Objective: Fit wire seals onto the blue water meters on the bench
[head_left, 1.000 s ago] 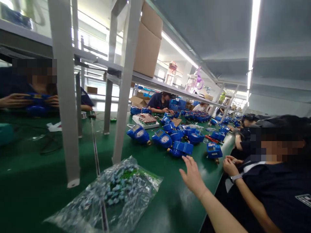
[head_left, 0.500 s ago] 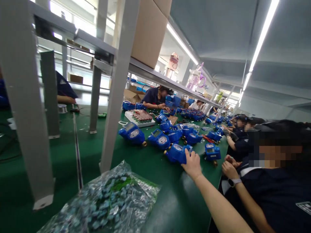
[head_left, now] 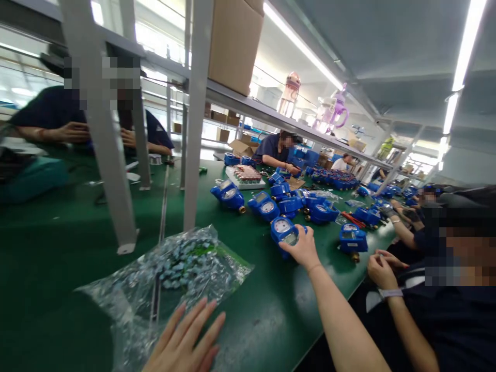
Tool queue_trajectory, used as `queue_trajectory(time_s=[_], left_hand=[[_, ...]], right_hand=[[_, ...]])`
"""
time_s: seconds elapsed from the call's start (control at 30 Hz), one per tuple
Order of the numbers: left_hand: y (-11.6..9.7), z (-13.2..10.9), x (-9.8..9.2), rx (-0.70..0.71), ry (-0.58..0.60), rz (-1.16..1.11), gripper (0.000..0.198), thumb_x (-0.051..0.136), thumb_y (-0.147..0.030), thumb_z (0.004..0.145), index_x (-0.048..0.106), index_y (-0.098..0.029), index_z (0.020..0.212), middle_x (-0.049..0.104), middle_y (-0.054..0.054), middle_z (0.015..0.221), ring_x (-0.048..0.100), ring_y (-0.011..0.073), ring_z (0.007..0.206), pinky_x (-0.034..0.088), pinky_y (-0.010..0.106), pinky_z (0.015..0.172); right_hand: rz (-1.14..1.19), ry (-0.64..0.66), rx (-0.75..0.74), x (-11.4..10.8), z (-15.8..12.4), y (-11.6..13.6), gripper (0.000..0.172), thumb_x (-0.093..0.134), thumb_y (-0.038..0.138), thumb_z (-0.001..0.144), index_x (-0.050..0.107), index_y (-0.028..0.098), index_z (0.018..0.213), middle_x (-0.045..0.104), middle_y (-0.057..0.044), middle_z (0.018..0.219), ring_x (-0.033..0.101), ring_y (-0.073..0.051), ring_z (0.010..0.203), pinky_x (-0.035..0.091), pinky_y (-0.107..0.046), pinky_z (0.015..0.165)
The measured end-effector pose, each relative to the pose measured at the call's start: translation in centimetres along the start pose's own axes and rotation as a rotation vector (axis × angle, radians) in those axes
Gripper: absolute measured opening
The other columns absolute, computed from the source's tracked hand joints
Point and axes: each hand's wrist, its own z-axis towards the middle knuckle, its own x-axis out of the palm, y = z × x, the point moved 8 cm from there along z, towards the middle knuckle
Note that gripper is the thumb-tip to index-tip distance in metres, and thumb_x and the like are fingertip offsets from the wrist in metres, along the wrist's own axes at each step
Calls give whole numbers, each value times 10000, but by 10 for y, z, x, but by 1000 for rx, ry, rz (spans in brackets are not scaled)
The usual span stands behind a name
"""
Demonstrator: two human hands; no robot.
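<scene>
Meter (head_left: 281, 226), one, is in right hand (head_left: 304, 247), left hand (head_left: 186, 341) near one bag (head_left: 134, 292).

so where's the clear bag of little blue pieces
In the head view, the bag lies on the green table at lower left, partly behind the left hand.

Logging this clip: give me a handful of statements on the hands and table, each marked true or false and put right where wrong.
1. The right hand grips a meter. True.
2. The left hand grips a meter too. False: it is open, close to the bag.
3. The bag holds blue bits. True.
4. The box is under the shelf. False: it stands on it.
</scene>
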Motion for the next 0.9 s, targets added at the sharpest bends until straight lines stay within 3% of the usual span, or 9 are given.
queue_trajectory(time_s=[0.07, 0.13, 0.27, 0.4, 0.53, 0.63, 0.77, 0.83, 0.9], left_hand=[[5, 11, -21, -166, -34, 165, 504, 503, -345, 850, 430, -258, 1342, 352, 141, 1433, 295, 374, 1318, 170, 616, 1068], [13, 10, -28, -314, 66, 202, 461, 437, -214, 866, 464, -151, 1321, 431, 214, 1363, 433, 386, 1221, 287, 606, 1005], [10, -25, -36, -336, 253, 112, 457, 349, -7, 805, 666, -223, 1052, 669, 78, 1029, 619, 237, 936, 479, 393, 853], [9, -61, -59, -362, 353, -175, 303, 457, -213, 854, 637, -324, 1072, 663, -8, 990, 632, 179, 875, 518, 296, 779], [44, -44, -84, -447, 250, -66, 357, 329, -323, 920, 610, -260, 1131, 601, 35, 1162, 582, 182, 1034, 473, 302, 898], [82, -17, -69, -479, 249, 26, 458, 445, -365, 866, 491, -199, 1291, 453, 133, 1351, 380, 305, 1270, 255, 481, 1073], [113, -2, -34, -459, 324, 26, 921, 637, -605, 650, 300, -205, 1409, 325, 204, 1428, 168, 447, 1336, 114, 641, 1037], [116, -3, -28, -434, 340, 12, 1012, 661, -643, 588, 268, -220, 1419, 311, 211, 1432, 187, 459, 1325, 113, 646, 1030], [116, -5, -31, -401, 340, -15, 937, 646, -627, 619, 299, -256, 1406, 360, 179, 1406, 286, 421, 1297, 177, 594, 1043]], right_hand=[[22, 35, 20, -2, 2, -7, 625, 553, 532, 761, 440, 202, 1278, 449, -131, 1193, 538, -257, 1008, 436, -383, 864], [38, 58, 44, -4, 3, -12, 581, 483, 517, 817, 424, 186, 1291, 483, -125, 1146, 553, -239, 964, 443, -379, 834], [42, 54, 84, -5, -7, -7, 552, 387, 519, 855, 452, 170, 1277, 486, -129, 1074, 552, -264, 954, 427, -400, 829], [38, 79, 104, -7, -39, 15, 556, 377, 573, 829, 506, 201, 1222, 479, -118, 1022, 564, -297, 919, 425, -428, 795], [66, 180, 98, -6, -73, 32, 591, 330, 651, 810, 529, 232, 1178, 515, -92, 956, 582, -277, 874, 445, -396, 739], [99, 243, 96, -3, -87, 34, 630, 274, 679, 814, 553, 213, 1133, 550, -84, 909, 587, -263, 871, 456, -376, 739], [97, 186, 114, -10, -102, 39, 713, 274, 665, 828, 430, 147, 1293, 513, -173, 1097, 532, -329, 1014, 430, -466, 815], [89, 25, 46, -26, -116, 64, 769, 402, 658, 795, 384, 106, 1330, 428, -226, 1225, 425, -382, 1143, 360, -536, 904], [144, -136, -170, -37, -137, 116, 653, 513, 559, 799, 450, 122, 1280, 414, -213, 1258, 367, -367, 1194, 308, -541, 973]])
